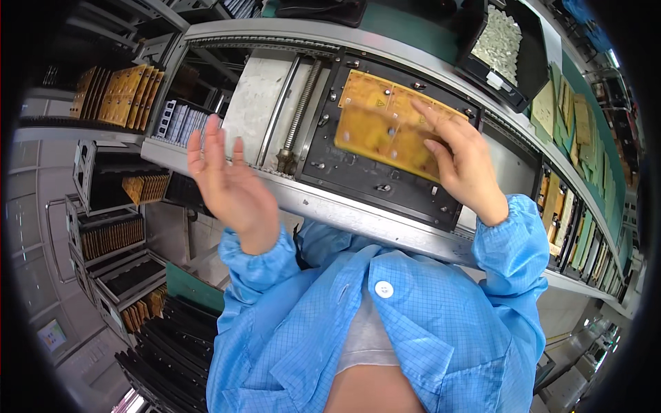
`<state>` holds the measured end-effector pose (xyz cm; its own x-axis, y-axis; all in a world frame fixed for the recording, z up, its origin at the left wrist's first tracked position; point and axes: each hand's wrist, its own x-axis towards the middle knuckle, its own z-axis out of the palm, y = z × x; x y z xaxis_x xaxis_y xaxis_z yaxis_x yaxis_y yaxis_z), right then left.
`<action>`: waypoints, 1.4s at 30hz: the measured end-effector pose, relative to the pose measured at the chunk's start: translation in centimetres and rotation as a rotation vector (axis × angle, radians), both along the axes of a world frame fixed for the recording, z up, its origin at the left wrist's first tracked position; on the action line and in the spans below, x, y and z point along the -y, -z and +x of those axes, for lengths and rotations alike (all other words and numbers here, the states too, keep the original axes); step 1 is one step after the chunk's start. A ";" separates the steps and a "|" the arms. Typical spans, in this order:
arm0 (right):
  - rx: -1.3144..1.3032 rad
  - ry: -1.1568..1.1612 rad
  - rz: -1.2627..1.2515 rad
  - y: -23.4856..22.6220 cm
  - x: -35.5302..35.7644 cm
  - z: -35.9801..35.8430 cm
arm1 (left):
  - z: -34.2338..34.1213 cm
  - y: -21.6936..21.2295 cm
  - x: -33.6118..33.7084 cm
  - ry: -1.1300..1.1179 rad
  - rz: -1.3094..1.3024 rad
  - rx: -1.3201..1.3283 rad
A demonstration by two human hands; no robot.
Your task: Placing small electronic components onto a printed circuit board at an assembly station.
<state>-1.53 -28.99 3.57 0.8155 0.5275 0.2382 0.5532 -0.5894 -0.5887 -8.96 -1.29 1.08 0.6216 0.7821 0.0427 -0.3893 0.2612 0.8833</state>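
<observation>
A yellow-orange circuit board (365,138) lies over a black fixture plate (330,172) set between the metal rails. Its lower part is smeared by motion. Over the board's right part is my right hand (465,151), palm down. The thumb and forefinger are apart above its face; whether they touch it I cannot tell. My left hand (234,182) is raised over the front rail (275,186), left of the fixture plate. Its fingers are spread, slightly blurred, and nothing is in them.
A black bin of small whitish parts (499,45) stands at the back right. Left of the fixture plate runs a threaded rod (303,107). Orange boards (127,96) stand in a rack at the far left; green boards (582,131) line the right. Black racks (110,237) stand lower left.
</observation>
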 end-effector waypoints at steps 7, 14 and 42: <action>-0.021 -0.082 -0.074 3.1 -0.8 -0.5 | -0.9 0.6 -2.2 -0.118 0.037 -0.021; 0.157 0.052 -0.215 1.8 -1.4 -2.8 | -0.4 1.7 -0.1 0.073 0.314 -0.062; 0.213 0.121 -0.268 2.5 4.2 -0.8 | 10.1 2.7 6.2 0.819 1.937 0.192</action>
<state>-2.34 -33.21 1.07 0.8230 0.4966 0.2758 0.5634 -0.7760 -0.2837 1.12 -7.47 -1.62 0.6069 -0.7094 0.3585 -0.7869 -0.5998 0.1453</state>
